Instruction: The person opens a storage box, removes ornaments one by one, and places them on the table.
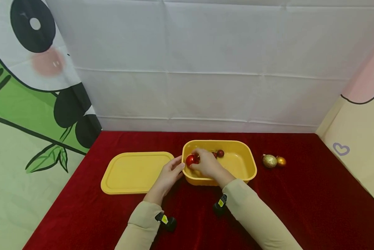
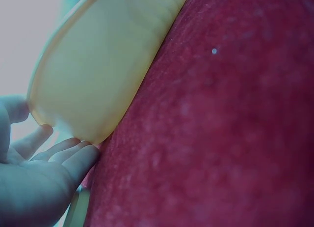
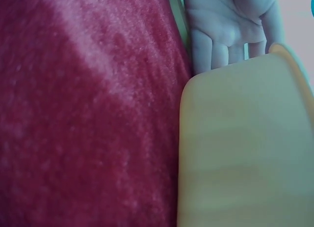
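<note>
Your right hand [image 1: 205, 163] is inside the yellow tub [image 1: 249, 163], fingers curled round a shiny red bauble [image 1: 191, 159] at the tub's left end, just inside the rim. Your left hand [image 1: 169, 175] lies with straight, relaxed fingers against the outside of that same left wall, steadying it; the left wrist view shows the fingertips [image 2: 73, 156] touching the tub's lower corner where it meets the red cloth [image 2: 221, 138] on the bench. A smaller dark red bauble [image 1: 220, 153] sits further back in the tub, and the matching yellow lid [image 1: 133, 172] lies flat just beside the tub on the left. Two more ornaments, a glittery gold bauble [image 1: 269, 160] and a smooth orange-gold bauble [image 1: 281, 161], rest touching each other on the cloth to the right of the tub. The red bauble looks slick and round, so a loose grip could let it squirt out and knock against the tub wall or roll over the rim. The tub looks light; if your left hand pushes too hard it may slide on the cloth. The loose pair on the right could roll if the bench is jolted.
</note>
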`<state>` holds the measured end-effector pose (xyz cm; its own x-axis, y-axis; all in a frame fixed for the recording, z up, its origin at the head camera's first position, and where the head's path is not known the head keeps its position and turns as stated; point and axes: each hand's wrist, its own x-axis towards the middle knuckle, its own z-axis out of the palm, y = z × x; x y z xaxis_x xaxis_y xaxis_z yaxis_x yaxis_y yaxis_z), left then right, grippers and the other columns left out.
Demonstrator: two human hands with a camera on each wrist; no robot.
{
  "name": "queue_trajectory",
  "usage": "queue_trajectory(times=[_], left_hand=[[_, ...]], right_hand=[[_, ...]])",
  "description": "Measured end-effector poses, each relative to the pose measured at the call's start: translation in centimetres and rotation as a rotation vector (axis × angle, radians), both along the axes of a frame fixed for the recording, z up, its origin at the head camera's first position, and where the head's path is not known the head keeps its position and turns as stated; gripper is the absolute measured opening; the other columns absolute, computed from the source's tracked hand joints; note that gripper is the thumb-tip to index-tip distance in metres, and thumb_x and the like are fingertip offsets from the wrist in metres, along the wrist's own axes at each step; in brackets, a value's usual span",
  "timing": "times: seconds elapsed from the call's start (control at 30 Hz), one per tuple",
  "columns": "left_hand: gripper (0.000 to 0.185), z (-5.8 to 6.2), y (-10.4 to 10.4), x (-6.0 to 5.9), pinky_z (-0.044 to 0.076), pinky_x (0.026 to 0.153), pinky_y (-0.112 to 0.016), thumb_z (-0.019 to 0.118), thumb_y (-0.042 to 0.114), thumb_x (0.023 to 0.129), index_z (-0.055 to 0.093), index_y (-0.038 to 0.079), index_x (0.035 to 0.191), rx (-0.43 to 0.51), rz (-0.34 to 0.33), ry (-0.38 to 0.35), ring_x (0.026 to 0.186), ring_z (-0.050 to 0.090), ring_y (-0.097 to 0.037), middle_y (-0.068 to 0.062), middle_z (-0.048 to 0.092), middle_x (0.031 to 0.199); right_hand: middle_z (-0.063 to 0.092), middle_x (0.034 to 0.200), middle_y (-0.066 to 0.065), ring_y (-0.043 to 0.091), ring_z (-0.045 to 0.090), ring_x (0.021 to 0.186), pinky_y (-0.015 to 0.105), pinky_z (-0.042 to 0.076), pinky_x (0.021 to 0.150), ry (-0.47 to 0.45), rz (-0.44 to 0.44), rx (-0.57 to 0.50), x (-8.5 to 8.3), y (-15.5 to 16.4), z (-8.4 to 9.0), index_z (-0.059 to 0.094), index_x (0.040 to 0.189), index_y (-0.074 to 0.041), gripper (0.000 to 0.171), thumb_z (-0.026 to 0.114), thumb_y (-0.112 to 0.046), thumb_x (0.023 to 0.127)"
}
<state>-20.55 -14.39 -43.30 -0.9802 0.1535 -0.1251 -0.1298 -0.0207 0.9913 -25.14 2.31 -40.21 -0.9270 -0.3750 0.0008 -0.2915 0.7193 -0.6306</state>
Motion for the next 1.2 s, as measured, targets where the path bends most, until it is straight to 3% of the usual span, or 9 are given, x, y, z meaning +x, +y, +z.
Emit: queue_trajectory(times=[0.3, 0.53, 0.73, 0.97, 1.2], left_hand=[[0.047, -0.1, -0.1, 0.0, 0.036, 0.108, -0.050, 0.046, 0.019, 0.100, 0.036, 0.009, 0.146, -0.018, 0.001, 0.004, 0.134, 0.040, -0.032, -0.018, 0.040, 0.146], [0.047, 0.0, -0.1, 0.0, 0.037, 0.108, -0.049, 0.047, 0.020, 0.100, 0.037, 0.010, 0.145, -0.019, 0.008, -0.002, 0.133, 0.041, -0.030, -0.016, 0.042, 0.146], [0.047, -0.1, 0.1, 0.1, 0.037, 0.108, -0.049, 0.047, 0.021, 0.100, 0.037, 0.010, 0.145, -0.009, 0.007, -0.013, 0.134, 0.041, -0.031, -0.016, 0.041, 0.146], [0.048, -0.1, 0.1, 0.0, 0.037, 0.108, -0.049, 0.048, 0.022, 0.100, 0.037, 0.010, 0.145, -0.013, 0.013, -0.012, 0.134, 0.041, -0.031, -0.016, 0.040, 0.147], [0.049, 0.0, 0.1, 0.1, 0.037, 0.108, -0.049, 0.048, 0.021, 0.100, 0.036, 0.008, 0.145, -0.017, 0.019, -0.008, 0.134, 0.041, -0.032, -0.019, 0.039, 0.147]], right_hand=[[0.060, 0.123, 0.012, 0.025, 0.056, 0.114, 0.039, 0.046, 0.100, 0.003, 0.030, 0.033, -0.2, -0.1, -0.3, 0.057, 0.124, -0.005, 0.047, 0.074, -0.019, 0.082], [0.062, 0.118, 0.008, 0.022, 0.057, 0.107, 0.038, 0.048, 0.095, 0.005, 0.002, 0.028, -0.1, 0.2, -0.1, 0.057, 0.124, -0.008, 0.048, 0.074, -0.022, 0.082], [0.063, 0.113, 0.005, 0.018, 0.059, 0.098, 0.034, 0.051, 0.089, -0.001, -0.016, -0.018, 0.0, 1.0, 0.3, 0.058, 0.123, -0.010, 0.048, 0.074, -0.024, 0.080], [0.064, 0.114, 0.007, 0.021, 0.062, 0.103, 0.036, 0.050, 0.093, 0.008, -0.030, -0.079, 0.2, 2.3, 0.7, 0.058, 0.123, -0.007, 0.049, 0.076, -0.022, 0.079], [0.064, 0.113, 0.009, 0.023, 0.061, 0.100, 0.037, 0.052, 0.088, 0.042, -0.008, -0.163, 0.6, 3.5, 1.1, 0.059, 0.120, -0.005, 0.045, 0.076, -0.017, 0.079]])
